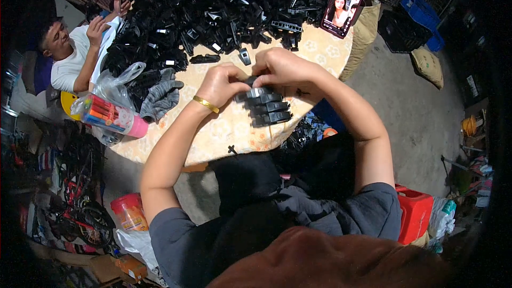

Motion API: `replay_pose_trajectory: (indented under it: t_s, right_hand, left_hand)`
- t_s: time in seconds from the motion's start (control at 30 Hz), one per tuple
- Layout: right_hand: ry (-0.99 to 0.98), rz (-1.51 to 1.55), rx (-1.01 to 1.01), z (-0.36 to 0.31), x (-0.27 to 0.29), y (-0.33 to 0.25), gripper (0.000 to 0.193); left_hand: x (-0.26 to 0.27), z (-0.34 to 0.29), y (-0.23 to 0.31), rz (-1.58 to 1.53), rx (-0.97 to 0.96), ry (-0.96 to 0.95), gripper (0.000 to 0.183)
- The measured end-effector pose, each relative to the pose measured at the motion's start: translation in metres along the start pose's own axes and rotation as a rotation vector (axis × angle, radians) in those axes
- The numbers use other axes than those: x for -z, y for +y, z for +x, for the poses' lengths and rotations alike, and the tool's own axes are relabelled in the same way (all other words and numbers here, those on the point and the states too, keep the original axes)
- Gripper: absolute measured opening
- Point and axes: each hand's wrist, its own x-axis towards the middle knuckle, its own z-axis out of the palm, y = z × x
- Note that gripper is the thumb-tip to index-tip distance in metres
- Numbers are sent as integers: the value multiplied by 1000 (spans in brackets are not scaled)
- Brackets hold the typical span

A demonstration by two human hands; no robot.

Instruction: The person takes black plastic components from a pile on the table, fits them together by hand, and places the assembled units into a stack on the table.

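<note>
My left hand (221, 84), with a gold band at its wrist, is closed with its fingertips at the far end of a row of black plastic parts (268, 109). My right hand (279, 68) is closed beside it, thumb and fingers pinched together. Both seem to grip one small black plastic part, mostly hidden by my fingers. The row lies side by side on the patterned tablecloth (213, 133), just nearer than my hands. A loose black part with a grey face (244, 56) lies beyond them. Small black cross-shaped pieces (232, 150) lie on the cloth.
A large heap of black plastic parts (213, 10) covers the table's far side. A phone (342, 9) stands at far right. Grey gloves (161, 96), a clear bag (118, 81) and a container of coloured pens (109, 114) lie left. Another person (74, 53) sits beyond them.
</note>
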Motion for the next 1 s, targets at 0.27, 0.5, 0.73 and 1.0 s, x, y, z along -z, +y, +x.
replay_pose_trajectory:
  t_s: [0.27, 0.5, 0.73, 1.0]
  right_hand:
    - [436, -249, -75, 17, -31, 8, 35]
    - [326, -355, -112, 21, -30, 17, 26]
    - [395, 16, -177, 7, -7, 4, 34]
    - [317, -137, -113, 6, -17, 5, 25]
  left_hand:
    - [35, 12, -31, 582, -49, 456, 19]
    - [36, 9, -30, 662, -12, 243, 20]
    - [7, 2, -10, 456, -75, 167, 22]
    - [6, 3, -16, 411, -35, 189, 25]
